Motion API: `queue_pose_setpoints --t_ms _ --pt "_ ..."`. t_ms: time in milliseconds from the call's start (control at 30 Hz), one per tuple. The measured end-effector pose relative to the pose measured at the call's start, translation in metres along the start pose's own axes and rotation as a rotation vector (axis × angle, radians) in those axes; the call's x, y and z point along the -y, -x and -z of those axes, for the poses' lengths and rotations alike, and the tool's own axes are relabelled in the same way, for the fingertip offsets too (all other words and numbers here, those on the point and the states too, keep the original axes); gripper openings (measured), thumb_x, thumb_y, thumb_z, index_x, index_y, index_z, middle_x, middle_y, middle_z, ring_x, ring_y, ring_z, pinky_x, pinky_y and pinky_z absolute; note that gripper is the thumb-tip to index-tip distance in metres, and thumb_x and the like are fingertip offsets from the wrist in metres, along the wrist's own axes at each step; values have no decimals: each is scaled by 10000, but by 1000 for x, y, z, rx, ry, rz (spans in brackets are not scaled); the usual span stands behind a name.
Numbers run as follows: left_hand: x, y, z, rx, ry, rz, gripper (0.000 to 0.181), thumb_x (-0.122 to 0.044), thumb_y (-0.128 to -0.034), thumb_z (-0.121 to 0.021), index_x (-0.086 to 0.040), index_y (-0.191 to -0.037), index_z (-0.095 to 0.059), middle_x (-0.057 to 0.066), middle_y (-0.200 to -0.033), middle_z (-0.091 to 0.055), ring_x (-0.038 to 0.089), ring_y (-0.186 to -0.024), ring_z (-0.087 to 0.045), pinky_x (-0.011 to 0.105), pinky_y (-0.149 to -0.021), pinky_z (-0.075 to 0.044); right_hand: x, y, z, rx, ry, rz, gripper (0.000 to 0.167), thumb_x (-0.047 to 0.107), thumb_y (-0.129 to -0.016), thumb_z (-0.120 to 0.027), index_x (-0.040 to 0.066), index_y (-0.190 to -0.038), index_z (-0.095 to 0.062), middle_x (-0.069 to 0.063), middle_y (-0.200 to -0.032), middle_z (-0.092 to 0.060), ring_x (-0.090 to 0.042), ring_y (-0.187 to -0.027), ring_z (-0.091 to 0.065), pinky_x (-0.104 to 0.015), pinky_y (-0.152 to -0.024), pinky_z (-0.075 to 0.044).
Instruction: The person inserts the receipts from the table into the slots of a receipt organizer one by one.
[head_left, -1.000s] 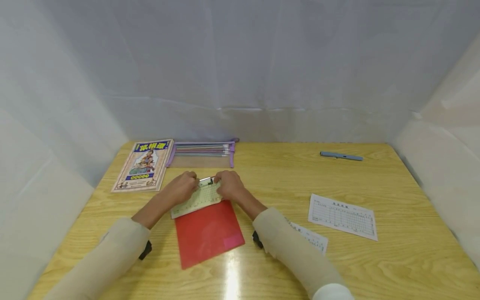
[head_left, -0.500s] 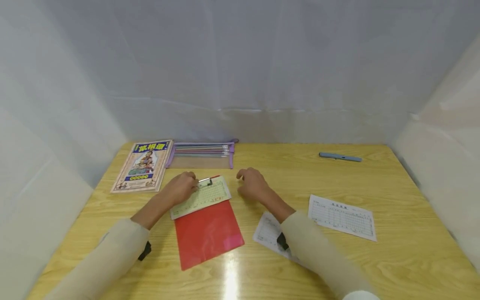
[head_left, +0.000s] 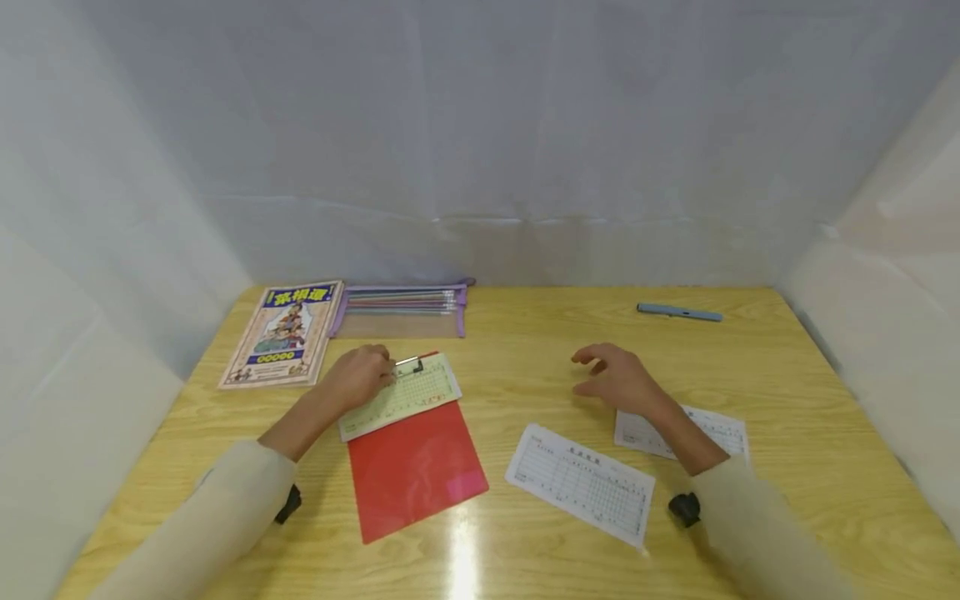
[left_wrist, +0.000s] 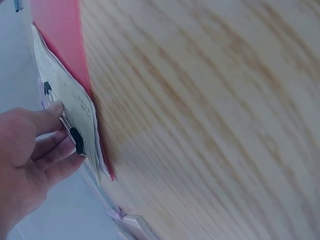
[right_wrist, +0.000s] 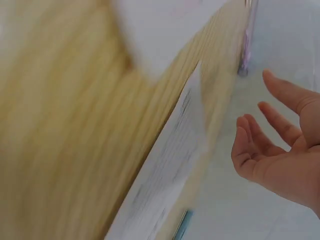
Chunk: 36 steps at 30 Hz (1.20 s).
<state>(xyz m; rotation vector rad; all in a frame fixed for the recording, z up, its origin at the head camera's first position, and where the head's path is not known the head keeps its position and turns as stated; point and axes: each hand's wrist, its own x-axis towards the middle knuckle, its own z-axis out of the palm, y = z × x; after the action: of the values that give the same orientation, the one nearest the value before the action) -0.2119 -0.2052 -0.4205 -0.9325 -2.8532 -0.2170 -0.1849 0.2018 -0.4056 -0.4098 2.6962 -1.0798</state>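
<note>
My left hand [head_left: 358,380] grips the clip [head_left: 408,365] at the top of the red board [head_left: 416,471]. Under the clip lies a yellowish printed form [head_left: 408,396] with a white sheet edge showing beneath. The left wrist view shows the thumb on the near side of the clip [left_wrist: 64,120] and the fingers behind it. My right hand [head_left: 618,382] is above the table with fingers spread and slightly bent, holding nothing. Below its wrist lies a white form [head_left: 720,427], partly covered by the forearm; another white form [head_left: 581,483] lies right of the board.
A comic-style book [head_left: 285,333] lies at the back left, beside a clear pencil pouch [head_left: 401,325] with purple edging and several pencils. A blue pen [head_left: 678,312] lies at the back right. Pale sheeting [head_left: 480,150] hangs behind the table.
My right hand has let go of the board's top and moved right, uncovering the nearer white form and partly covering the farther one. The left hand has stayed at the clip.
</note>
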Motion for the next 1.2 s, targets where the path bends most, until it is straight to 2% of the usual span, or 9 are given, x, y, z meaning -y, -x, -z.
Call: queue_pose_setpoints --t_ms 167,367,567,733,800,867,933,1000,1200 --pt "0 0 2 7 2 -1 122 -55 -817 -688 -39 -700 -658 118 -786 -625 274 -736 -625 376 -639 -528 -28 33 28 -35 25 27 503 262 -852 -704 46 -1276 -544 -201 -1301 -528 -386 -1111 -538 -455 -793 -513" --pt "0 0 3 9 -8 -12 153 -53 -821 -679 -51 -673 -639 95 -742 -590 238 -682 -588 358 -600 -497 -50 66 52 -19 58 -41 528 258 -817 -737 15 -1248 -553 -236 -1298 -512 -423 -1110 -520 -524 -837 -474" --pt "0 -2 4 33 1 14 162 -62 -821 -681 -51 -667 -636 96 -741 -592 239 -684 -594 364 -604 -497 -76 88 67 -19 129 -81 510 234 -764 -776 -24 -1168 -602 -257 -1228 -555 -443 -1099 -496 -556 -859 -433" --pt "1 -3 4 50 -1 26 163 -72 -824 -686 -52 -671 -634 89 -738 -587 229 -676 -588 361 -597 -492 -93 104 73 -30 172 -126 516 246 -726 -801 -41 -1117 -626 -300 -1220 -513 -469 -1096 -456 -576 -855 -412" --pt "1 -3 4 52 -3 27 163 -71 -824 -684 -52 -670 -634 90 -738 -588 228 -676 -589 360 -594 -492 -99 109 74 -28 197 -129 504 238 -705 -817 -38 -1083 -630 -298 -1199 -519 -447 -1071 -475 -530 -830 -434" --pt "1 -3 3 54 -2 29 158 -70 -825 -681 -52 -674 -637 92 -748 -594 232 -688 -597 362 -606 -500 -104 111 75 -11 212 -134 485 215 -687 -829 -34 -1046 -619 -271 -1145 -545 -375 -971 -518 -424 -776 -464" --pt "1 -3 3 55 1 25 161 -68 -825 -678 -53 -671 -635 89 -743 -592 228 -684 -595 359 -603 -499 -107 114 74 3 207 -146 464 184 -678 -836 -28 -1018 -602 -219 -1076 -569 -271 -873 -513 -304 -694 -445" --pt "1 -2 3 56 3 25 160 -68 -825 -677 -54 -672 -633 85 -740 -588 222 -680 -589 359 -604 -497 -109 115 74 23 183 -161 455 154 -679 -833 -30 -1010 -580 -168 -1018 -585 -185 -795 -477 -232 -619 -402" --pt "1 -2 3 50 2 28 162 -71 -828 -679 -58 -673 -634 78 -732 -581 206 -667 -575 354 -596 -487 -105 115 73 37 161 -188 435 102 -701 -805 -52 -1033 -569 -165 -986 -585 -152 -744 -445 -218 -570 -379"
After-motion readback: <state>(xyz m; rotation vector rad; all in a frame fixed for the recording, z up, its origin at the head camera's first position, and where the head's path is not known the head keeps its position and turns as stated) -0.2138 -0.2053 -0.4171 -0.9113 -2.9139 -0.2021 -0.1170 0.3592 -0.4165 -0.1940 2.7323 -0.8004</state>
